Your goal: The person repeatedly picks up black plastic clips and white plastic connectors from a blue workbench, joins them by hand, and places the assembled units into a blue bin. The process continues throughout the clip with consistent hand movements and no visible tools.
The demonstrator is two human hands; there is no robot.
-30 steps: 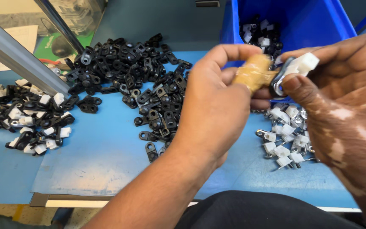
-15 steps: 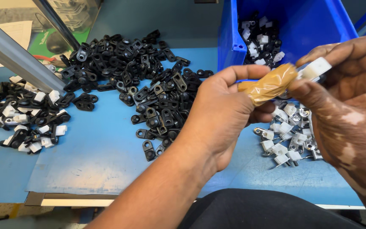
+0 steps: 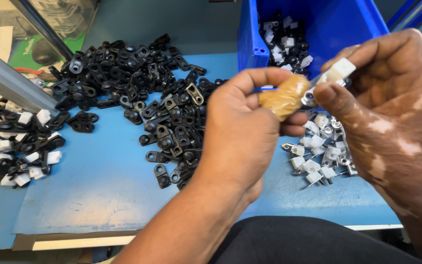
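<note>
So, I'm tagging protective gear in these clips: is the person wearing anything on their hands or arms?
No gloves: both the left hand and the right hand are bare. The left forearm is uncovered as far as the frame's lower edge, with no sleeve, watch or wristband showing. No rings are visible on the fingers that show. The right forearm is mostly out of frame.

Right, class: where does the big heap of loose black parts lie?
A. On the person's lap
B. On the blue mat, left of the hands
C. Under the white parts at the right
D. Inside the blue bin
B: the black parts are spread on the blue mat, left of the left hand; the blue bin holds only a small mixed lot.
</note>
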